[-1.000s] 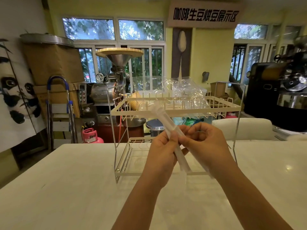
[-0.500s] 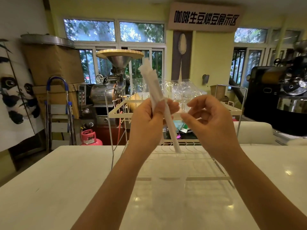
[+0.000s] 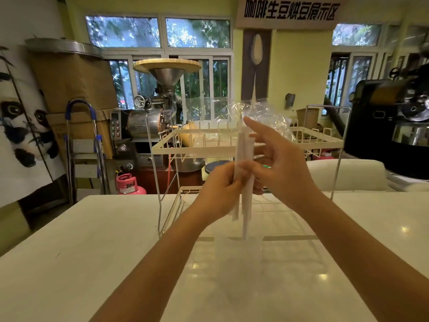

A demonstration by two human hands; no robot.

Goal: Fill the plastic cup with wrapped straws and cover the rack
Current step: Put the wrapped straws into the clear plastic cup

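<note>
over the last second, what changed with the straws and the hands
The wrapped straws swung from a slant to nearly upright, their lower ends now just over the clear plastic cup. The left hand kept its grip on them. The right hand let go half a second ago and is now open beside the bundle. The rack and the table stayed put.

The wrapped straws (image 3: pixel 243 177) have swung upright and lower, and the right hand (image 3: pixel 278 163) has closed in beside them.
</note>
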